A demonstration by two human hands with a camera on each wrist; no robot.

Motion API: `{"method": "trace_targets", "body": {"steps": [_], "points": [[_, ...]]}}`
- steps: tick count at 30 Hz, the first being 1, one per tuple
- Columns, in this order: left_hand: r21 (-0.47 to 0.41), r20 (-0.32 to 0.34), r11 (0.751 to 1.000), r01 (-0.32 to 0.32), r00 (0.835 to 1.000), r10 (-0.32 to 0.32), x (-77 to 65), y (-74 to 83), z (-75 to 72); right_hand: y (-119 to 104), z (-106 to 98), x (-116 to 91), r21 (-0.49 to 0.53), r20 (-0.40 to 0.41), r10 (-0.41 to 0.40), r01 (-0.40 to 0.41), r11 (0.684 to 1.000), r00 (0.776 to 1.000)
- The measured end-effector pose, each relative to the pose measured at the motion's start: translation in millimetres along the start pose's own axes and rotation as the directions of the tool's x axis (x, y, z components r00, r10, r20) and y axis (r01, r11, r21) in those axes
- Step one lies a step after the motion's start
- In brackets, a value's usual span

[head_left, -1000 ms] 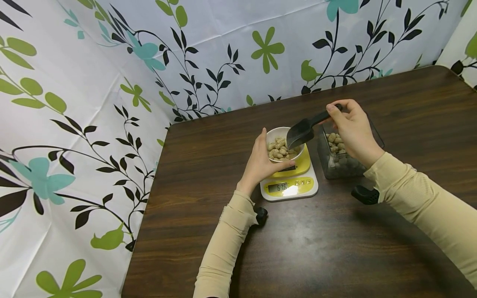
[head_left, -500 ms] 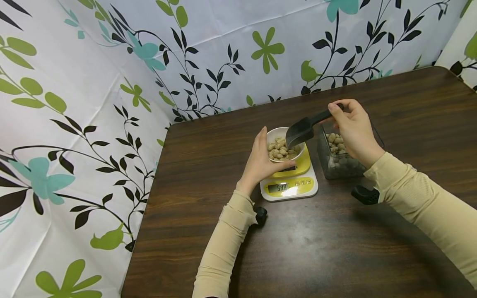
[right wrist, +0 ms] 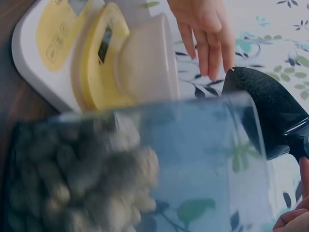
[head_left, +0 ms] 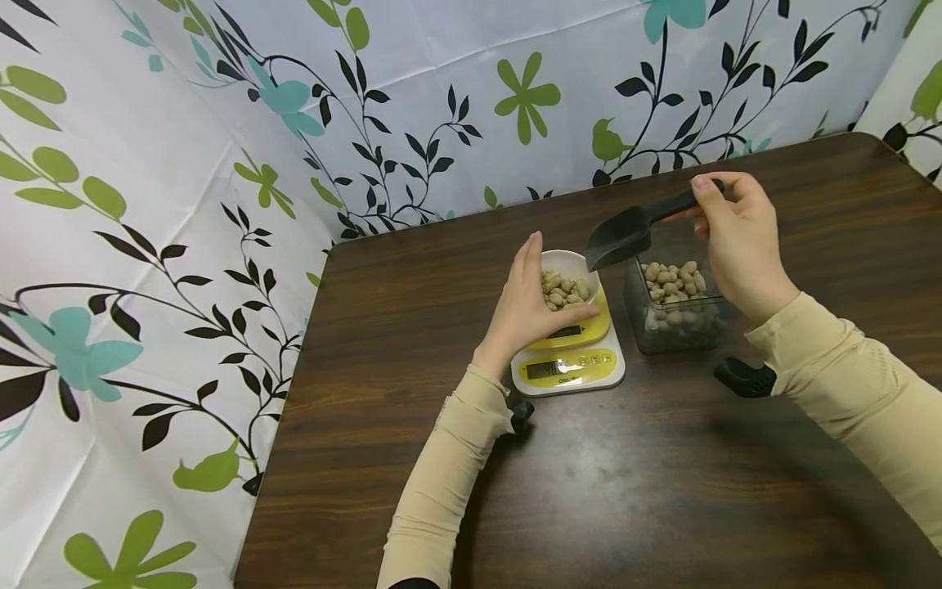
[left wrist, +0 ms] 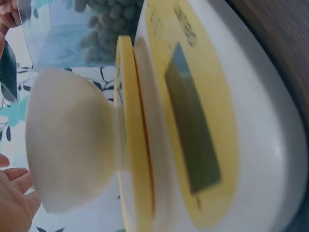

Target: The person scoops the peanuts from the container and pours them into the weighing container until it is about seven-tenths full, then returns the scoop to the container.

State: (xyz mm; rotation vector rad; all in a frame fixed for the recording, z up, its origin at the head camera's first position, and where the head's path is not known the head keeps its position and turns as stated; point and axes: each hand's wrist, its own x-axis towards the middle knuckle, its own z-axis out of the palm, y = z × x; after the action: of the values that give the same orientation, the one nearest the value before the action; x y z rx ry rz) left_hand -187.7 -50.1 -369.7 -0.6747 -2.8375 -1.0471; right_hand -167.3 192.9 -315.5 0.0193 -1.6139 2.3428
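Note:
A white bowl [head_left: 565, 260] with peanuts in their shells [head_left: 563, 291] stands on the yellow plate of a white kitchen scale [head_left: 607, 379]. Beside the bowl's left rim is my left hand [head_left: 519, 309], its fingers straight and its thumb stretched across the front. In the right wrist view those fingers extend past the bowl's rim. My right hand [head_left: 745, 245] pinches the handle end of a black scoop [head_left: 620, 237]. The scoop tilts down to the left, its tip overlapping the bowl's right rim in the head view. Its inside looks bare of peanuts.
Right of the scale, below my right hand, a clear container [head_left: 688, 304] holds more peanuts. A dark wooden table [head_left: 383, 393] carries everything. Its far edge meets a patterned curtain [head_left: 441, 74]. Black wrist cameras hang under both sleeves, near the tabletop.
My right hand has drawn the scoop up and to the right, off the peanuts in the bowl. The left hand has shifted slightly right. The number on the scale has changed.

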Motion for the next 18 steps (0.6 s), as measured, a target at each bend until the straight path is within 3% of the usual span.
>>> {"method": "trace_targets", "body": {"steps": [4, 8, 13, 18], "points": [[-0.015, 0.009, 1.0, -0.025, 1.0, 0.025, 2.3, 10.7, 1.8, -10, -11, 3, 0.098, -0.047, -0.047, 0.052, 0.994, 0.998], [-0.01, 0.033, 1.0, -0.029, 0.999, 0.029, 5.7, 22.0, 2.9, -16, -24, 6, 0.125, -0.096, -0.081, 0.093, 0.988, 0.992], [-0.002, 0.075, 0.999, -0.042, 0.996, 0.042, 9.9, 35.2, 5.8, -19, -42, 6, 0.052, -0.163, -0.109, 0.119, 0.992, 0.981], [0.017, 0.096, 0.998, -0.057, 0.994, 0.055, 14.4, 45.5, 10.2, -18, -53, 5, -0.048, -0.179, -0.151, 0.145, 0.988, 0.972]]}}
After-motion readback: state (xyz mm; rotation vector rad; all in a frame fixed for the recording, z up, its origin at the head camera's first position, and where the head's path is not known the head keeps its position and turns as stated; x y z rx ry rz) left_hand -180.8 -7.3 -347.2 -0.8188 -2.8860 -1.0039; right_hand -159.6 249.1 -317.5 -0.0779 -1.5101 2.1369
